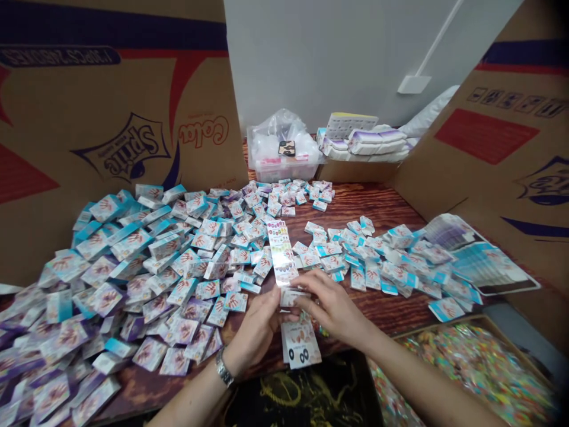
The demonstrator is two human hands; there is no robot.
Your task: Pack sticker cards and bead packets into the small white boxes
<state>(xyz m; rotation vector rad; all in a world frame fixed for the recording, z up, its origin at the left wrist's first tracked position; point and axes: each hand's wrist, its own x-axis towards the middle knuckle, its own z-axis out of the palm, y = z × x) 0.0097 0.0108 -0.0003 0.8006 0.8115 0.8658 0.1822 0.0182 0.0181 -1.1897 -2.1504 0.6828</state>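
Note:
Both hands meet at the table's front edge around a small white box (290, 298). My left hand (258, 326), with a metal watch on its wrist, grips the box from the left, thumb uppermost. From the right, the bent fingers of my right hand (326, 305) press on the box's top and side; its inside is hidden. A long glossy printed strip (282, 255) with rows of small coloured pictures lies just beyond the box. Below the hands are printed leaflets (303, 347), partly covered by my fingers.
A large pile of small printed boxes (178, 255) spreads over the left, with more boxes (373, 255) at right. Flattened cartons (480, 261) lie beside them. A plastic tub (284, 169) stands behind. Large cardboard boxes (111, 101) flank the table. Colourful wrapped pieces (480, 367) fill a carton front right.

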